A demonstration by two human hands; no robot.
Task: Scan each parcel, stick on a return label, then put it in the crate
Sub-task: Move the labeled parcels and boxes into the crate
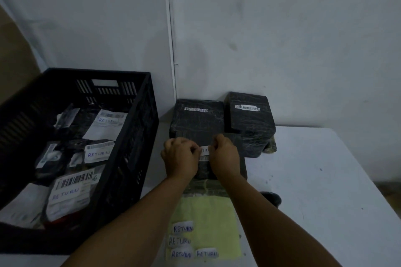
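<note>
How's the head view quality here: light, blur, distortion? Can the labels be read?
Head view: dim, bluish, underexposed, with no glare. The black parcels show little detail beyond their white barcodes. Wide-angle bend curves the crate and the table edge. "RETURN" reads on the label sheet; the label pinched between left hand and right hand is partly covered.

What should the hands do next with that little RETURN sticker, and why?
Probably press it flat. The left hand and right hand both pinch the ends of the RETURN label just over the black parcel in front, right above its barcode. It does not look smoothed down yet, so rubbing it onto the wrap seems the next step before the parcel goes into the crate.
</note>
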